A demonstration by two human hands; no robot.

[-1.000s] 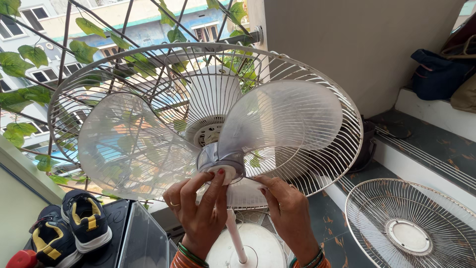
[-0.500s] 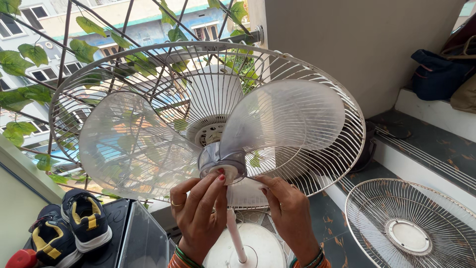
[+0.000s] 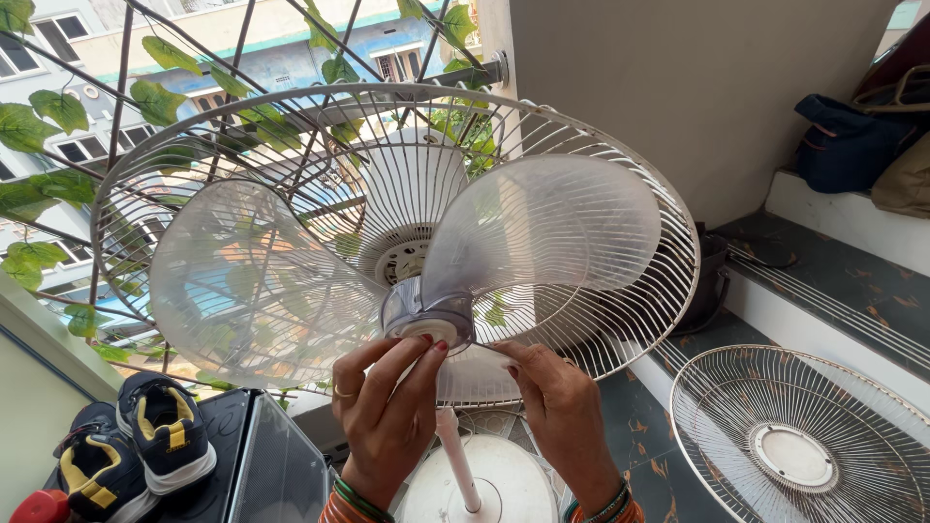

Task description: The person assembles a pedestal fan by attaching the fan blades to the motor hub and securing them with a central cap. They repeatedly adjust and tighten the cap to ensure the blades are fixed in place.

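Clear plastic fan blade (image 3: 387,261) sits in the white wire guard (image 3: 620,329), right above both hands. Left hand (image 3: 387,416) pinches its round hub (image 3: 426,324) with its fingertips. Right hand (image 3: 562,416) pinches the blade's bottom edge, just beside.

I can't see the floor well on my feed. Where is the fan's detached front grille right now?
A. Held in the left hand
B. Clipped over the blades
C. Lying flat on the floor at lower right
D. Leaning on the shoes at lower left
C: the detached front grille lies flat on the dark floor at lower right, while both hands are up at the blade hub, with the blades uncovered.
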